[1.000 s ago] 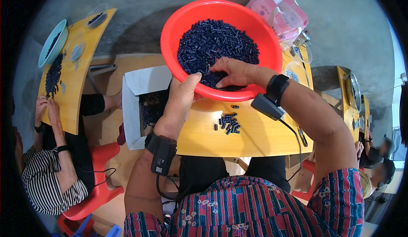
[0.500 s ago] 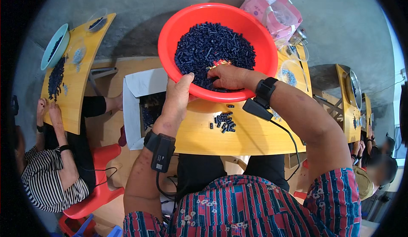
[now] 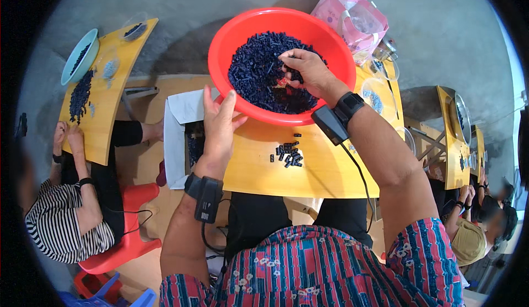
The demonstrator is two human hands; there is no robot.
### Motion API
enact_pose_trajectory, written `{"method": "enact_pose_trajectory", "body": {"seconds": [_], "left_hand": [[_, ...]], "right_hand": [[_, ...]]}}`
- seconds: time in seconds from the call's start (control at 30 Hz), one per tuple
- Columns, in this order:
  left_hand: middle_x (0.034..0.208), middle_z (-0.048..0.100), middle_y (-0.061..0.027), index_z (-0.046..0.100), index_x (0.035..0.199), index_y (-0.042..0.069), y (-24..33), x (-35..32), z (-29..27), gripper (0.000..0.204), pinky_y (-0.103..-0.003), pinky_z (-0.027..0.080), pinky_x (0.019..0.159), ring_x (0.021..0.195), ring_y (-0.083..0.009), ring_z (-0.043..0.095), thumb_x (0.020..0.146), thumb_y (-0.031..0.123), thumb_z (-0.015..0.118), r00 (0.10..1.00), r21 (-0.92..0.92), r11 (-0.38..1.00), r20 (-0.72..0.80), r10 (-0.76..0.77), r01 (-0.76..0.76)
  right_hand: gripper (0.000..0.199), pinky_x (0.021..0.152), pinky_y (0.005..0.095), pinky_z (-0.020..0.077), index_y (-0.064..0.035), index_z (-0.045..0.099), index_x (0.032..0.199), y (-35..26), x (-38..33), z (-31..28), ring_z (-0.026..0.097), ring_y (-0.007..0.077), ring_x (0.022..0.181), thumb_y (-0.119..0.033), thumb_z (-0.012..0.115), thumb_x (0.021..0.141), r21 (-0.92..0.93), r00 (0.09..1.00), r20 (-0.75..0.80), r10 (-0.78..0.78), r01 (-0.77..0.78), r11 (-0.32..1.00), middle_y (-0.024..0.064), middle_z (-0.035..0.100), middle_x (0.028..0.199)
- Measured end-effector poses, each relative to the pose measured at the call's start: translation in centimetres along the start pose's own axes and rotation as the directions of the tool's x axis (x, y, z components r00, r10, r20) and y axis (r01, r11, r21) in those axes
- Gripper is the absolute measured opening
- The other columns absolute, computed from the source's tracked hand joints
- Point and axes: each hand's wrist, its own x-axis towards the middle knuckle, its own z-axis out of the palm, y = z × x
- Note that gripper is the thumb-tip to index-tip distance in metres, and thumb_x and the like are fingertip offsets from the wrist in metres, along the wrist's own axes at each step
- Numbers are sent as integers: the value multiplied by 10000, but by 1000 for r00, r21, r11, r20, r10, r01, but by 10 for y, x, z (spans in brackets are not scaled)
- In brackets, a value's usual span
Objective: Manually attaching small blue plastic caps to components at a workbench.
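A large red plastic basin (image 3: 223, 67) stands at the far side of the yellow table (image 3: 253, 174), holding a heap of small dark navy cylindrical pieces (image 3: 253, 67). Over the basin, my right hand (image 3: 314, 74) has its fingers curled round a handful of these pieces. Below it, a bit of patterned basin bottom (image 3: 282, 84) shows through the heap. At the near left rim, my left hand (image 3: 219, 130) is open with fingers apart; whether it touches the rim I cannot tell. A small pile of dark pieces (image 3: 289, 155) lies on the table nearer to me.
Left of the table is an open white box (image 3: 176, 158) with dark pieces inside. A pink bag (image 3: 352, 20) and clear bowls of light small parts (image 3: 373, 103) stand at the right. Another person (image 3: 71, 213) works at a left table; others sit far right.
My right hand has risen out of the heap with pieces in it, leaving a hollow. My left hand has let go of the rim, its fingers spreading. The basin has shifted slightly.
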Motion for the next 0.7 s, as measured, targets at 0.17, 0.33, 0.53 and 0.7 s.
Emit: {"method": "enact_pose_trajectory", "body": {"seconds": [0.17, 0.33, 0.53, 0.7], "left_hand": [[1474, 379, -153, 141, 1580, 97, -16, -20, -17, 748, -338, 486, 925, 1141, -214, 577, 1006, 305, 572, 982, 77, 991, -149, 117, -107], [1501, 360, -156, 200, 1569, 61, -30, -47, -28, 740, -286, 462, 937, 1117, -177, 520, 915, -14, 537, 926, 219, 924, -146, 349, -314], [1474, 389, -137, 315, 1524, 39, -39, -75, -16, 751, -304, 488, 931, 1157, -190, 532, 839, -81, 597, 902, 392, 823, 42, 430, -410], [1292, 565, -158, 649, 1228, 34, -38, -80, 7, 459, -375, 512, 909, 1094, -280, 600, 780, -65, 676, 574, 483, 339, 511, 640, -807]], "right_hand": [[157, 489, 211, 395, -81, 534, 1122, -11, -5, -14, 536, 117, 696, -150, 591, 993, 290, 998, 17, 61, -63, 955, 46, 559, 892], [152, 474, 207, 386, -92, 545, 1108, -11, -7, -20, 530, 144, 695, -171, 594, 988, 635, 984, 162, 71, -159, 756, 79, 556, 897], [175, 447, 193, 381, -96, 564, 1000, 2, -12, -33, 535, 147, 687, -263, 616, 982, 799, 983, 168, 78, -183, 573, 82, 562, 903], [201, 451, 194, 382, -95, 587, 939, -11, -26, -53, 546, 141, 699, -289, 601, 991, 821, 986, 165, 13, -145, 552, 86, 571, 914]]}}
